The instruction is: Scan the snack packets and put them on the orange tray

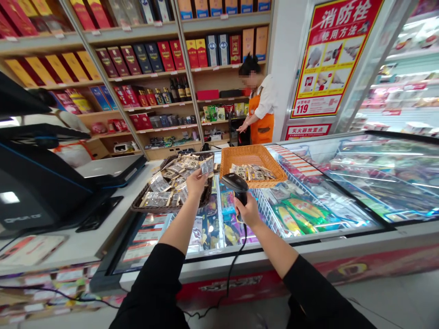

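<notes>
Small packet (pixel 207 166) and scanner (pixel 235 183), held near each other at mid-frame.
Dark basket (pixel 151 209) left of centre, orange basket (pixel 252 156) just right; set close for easy reach, I'd guess. Scanner gripped low, presumably so its head, pointing upper-leftward, stays uncovered. Left hand (pixel 195 183): fingers nearly closed, pinching the packet over the dark basket's right side. Right hand (pixel 249 211): fingers wrapped round the scanner's handle.

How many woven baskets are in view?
2: the dark basket below the left hand, and the orange basket beyond the scanner. Others could be hidden.
</notes>
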Tool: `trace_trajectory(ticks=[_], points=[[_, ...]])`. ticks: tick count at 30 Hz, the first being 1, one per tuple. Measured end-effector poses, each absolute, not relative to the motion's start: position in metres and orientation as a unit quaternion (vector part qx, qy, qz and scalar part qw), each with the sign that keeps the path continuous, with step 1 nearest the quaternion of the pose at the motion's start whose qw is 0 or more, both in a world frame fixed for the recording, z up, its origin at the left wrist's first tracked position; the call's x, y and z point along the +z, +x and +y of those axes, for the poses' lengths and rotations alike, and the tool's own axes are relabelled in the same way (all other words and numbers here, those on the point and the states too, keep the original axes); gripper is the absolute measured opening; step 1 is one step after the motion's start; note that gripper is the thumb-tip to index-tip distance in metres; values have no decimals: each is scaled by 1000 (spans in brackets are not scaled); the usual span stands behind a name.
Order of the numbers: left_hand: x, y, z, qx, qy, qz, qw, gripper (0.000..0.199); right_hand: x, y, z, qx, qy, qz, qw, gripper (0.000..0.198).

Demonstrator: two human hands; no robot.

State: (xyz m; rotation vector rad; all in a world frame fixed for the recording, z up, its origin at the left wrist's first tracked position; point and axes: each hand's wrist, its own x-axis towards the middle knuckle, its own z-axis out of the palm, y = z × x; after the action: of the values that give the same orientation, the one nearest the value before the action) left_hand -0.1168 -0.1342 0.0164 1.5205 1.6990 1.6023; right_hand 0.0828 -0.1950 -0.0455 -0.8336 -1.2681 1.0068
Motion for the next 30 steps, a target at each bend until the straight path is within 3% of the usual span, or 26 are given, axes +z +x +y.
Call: trace_trajectory(ticks=[9,30], points=[[20,-110,-142,448,630,632,61,33,-47,83,-195,409,-317,-611,599,22],[18,-112,-140,437,623,644,77,36,-48,82,-195,463,-279,-586,603,23]])
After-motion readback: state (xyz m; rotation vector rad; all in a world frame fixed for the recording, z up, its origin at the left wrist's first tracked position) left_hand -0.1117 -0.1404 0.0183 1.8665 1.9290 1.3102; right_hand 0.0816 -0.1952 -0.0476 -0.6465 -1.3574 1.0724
